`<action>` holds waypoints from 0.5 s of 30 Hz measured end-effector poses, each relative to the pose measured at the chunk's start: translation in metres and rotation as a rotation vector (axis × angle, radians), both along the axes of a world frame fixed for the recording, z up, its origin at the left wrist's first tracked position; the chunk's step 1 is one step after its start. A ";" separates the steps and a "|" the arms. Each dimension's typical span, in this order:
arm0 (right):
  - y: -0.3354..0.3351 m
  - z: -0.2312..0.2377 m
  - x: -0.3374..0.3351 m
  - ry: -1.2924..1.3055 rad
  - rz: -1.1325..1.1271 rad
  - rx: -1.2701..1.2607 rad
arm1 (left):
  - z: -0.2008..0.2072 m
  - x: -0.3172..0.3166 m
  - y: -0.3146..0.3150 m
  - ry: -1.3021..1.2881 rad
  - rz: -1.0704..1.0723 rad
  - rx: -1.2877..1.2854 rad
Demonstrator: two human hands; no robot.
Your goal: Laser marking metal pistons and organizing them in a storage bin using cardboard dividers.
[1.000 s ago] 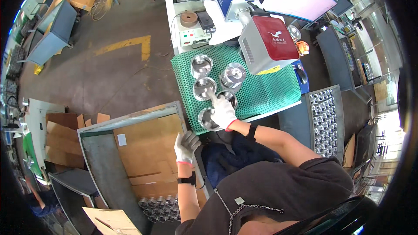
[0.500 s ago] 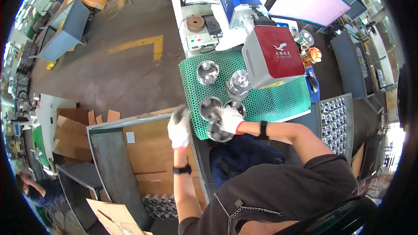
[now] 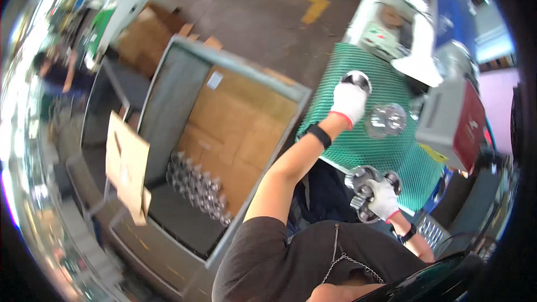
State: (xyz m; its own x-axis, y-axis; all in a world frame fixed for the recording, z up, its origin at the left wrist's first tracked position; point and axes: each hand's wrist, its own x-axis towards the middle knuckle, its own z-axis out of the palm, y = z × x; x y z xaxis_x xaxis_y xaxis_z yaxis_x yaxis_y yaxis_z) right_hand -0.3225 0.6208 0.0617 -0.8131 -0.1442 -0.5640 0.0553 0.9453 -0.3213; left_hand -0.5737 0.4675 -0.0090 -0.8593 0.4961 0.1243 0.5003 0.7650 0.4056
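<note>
My left hand (image 3: 349, 102), in a white glove, has its fingers wrapped round a shiny metal piston (image 3: 358, 79) at the far left part of the green mat (image 3: 342, 60). Nearer to me, my gloved right hand (image 3: 384, 200) closes on one of several pistons (image 3: 361, 178) grouped at the mat's front edge. Its fingers partly hide them, and motion smears the view. Between the hands and a little farther off, another bright piston stand or piston (image 3: 386, 121) is on the mat; blur hides which.
A marking machine head (image 3: 454, 120), grey and dark red, overhangs the mat's right side. To the left, a large grey bin (image 3: 193, 50) lined with cardboard holds rows of pistons (image 3: 196, 187). A cardboard flap (image 3: 126, 168) sticks up beside it. Another person (image 3: 59, 75) is farther left.
My view has swung left, bringing the bin toward the middle. My left hand has moved from beside the mat onto a piston at its far left. The right hand stays among the near pistons.
</note>
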 end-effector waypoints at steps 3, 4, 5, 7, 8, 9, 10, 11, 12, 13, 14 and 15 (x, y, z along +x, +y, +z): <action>-0.010 0.014 0.002 -0.038 -0.017 0.018 | 0.045 0.064 -0.067 -0.340 0.315 0.212; -0.010 0.006 0.005 -0.039 0.011 0.006 | 0.055 0.090 -0.101 -0.474 0.413 0.328; -0.022 0.009 0.001 -0.034 0.060 -0.013 | 0.062 0.120 -0.135 -0.599 0.507 0.454; -0.053 0.015 -0.007 0.035 0.208 -0.086 | 0.043 0.195 -0.203 -0.760 0.751 0.574; -0.071 0.017 -0.011 0.018 0.267 -0.074 | 0.044 0.234 -0.236 -0.735 0.831 0.634; -0.090 0.020 -0.014 0.054 0.318 -0.081 | 0.045 0.272 -0.265 -0.700 0.902 0.693; -0.110 0.025 -0.016 0.048 0.356 -0.071 | 0.039 0.309 -0.290 -0.675 1.027 0.667; -0.133 0.026 -0.019 0.047 0.392 -0.071 | 0.032 0.344 -0.315 -0.640 1.153 0.637; -0.160 0.029 -0.021 0.081 0.486 -0.068 | 0.025 0.379 -0.339 -0.576 1.223 0.676; -0.189 0.034 -0.018 0.116 0.581 -0.059 | 0.020 0.414 -0.365 -0.513 1.291 0.721; -0.215 0.033 -0.013 0.131 0.602 -0.064 | 0.033 0.435 -0.387 -0.515 1.370 0.763; -0.237 0.027 -0.010 0.122 0.651 -0.069 | 0.049 0.458 -0.404 -0.521 1.450 0.812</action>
